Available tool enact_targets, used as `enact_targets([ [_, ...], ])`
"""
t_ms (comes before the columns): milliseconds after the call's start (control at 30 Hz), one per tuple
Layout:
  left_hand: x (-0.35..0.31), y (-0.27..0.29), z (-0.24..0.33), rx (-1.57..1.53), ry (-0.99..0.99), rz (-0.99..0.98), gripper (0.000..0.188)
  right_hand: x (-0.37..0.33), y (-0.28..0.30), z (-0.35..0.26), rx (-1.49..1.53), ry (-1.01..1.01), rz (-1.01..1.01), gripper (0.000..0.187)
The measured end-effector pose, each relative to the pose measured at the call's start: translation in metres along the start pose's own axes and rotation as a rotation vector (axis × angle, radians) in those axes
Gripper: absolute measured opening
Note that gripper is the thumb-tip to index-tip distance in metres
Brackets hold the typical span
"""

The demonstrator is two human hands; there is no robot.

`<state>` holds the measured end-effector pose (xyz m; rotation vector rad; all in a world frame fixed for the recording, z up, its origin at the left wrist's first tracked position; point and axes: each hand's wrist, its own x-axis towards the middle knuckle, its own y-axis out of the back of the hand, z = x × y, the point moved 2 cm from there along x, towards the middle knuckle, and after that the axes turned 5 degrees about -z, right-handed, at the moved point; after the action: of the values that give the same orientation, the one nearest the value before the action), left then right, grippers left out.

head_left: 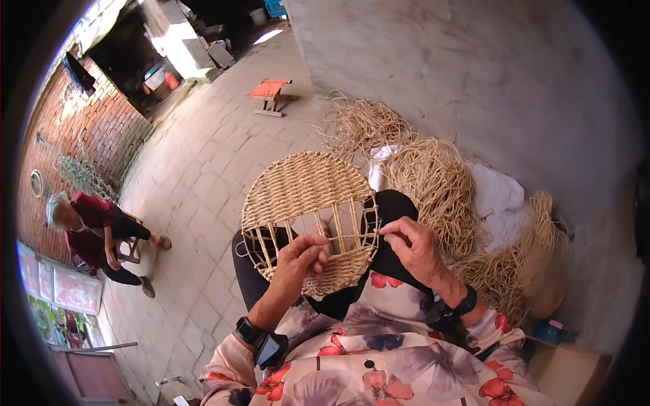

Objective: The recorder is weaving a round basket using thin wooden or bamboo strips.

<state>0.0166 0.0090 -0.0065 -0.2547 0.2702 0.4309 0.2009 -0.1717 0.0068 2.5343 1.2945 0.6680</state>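
Note:
A round woven straw panel (308, 189) rests on my lap, tilted across my knees. Tight weaving covers its far part and a smaller near part, while bare ribs cross the open gap between them. At that gap my left hand (301, 262) is closed, fingers curled over the near weaving, with a thin straw cord (353, 236) at its fingertips. The cord runs right to the panel's rim. There my right hand (414, 250) pinches it between thumb and forefinger; the exact grip is partly hidden by the fingers.
Heaps of loose straw cord (433, 186) lie to the right on a white sheet (497, 203), along a grey wall (467, 74). A low orange-topped stool (269, 88) stands ahead. Another person (91, 227) sits at the left near a brick wall (112, 101).

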Motion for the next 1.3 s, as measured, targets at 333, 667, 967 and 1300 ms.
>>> enact_targets([
  [333, -0.023, 0.017, 0.024, -0.02, -0.162, 0.036, 0.023, -0.007, -0.04, -0.01, -0.265, 0.214, -0.244, 0.031],
  [667, 0.08, 0.001, 0.047, 0.479, -0.478, 0.067, 0.011, -0.007, -0.051, -0.031, -0.633, 0.341, -0.324, 0.042],
  [967, 0.078, -0.02, 0.018, 1.183, -0.568, 0.151, 0.007, 0.005, -0.049, -0.022, -0.508, 0.2, -0.362, 0.022],
  [1300, 0.055, -0.023, 0.007, 1.087, -0.505, 0.094, 0.035, 0.005, -0.058, -0.035, -0.454, 0.176, -0.282, 0.021],
])
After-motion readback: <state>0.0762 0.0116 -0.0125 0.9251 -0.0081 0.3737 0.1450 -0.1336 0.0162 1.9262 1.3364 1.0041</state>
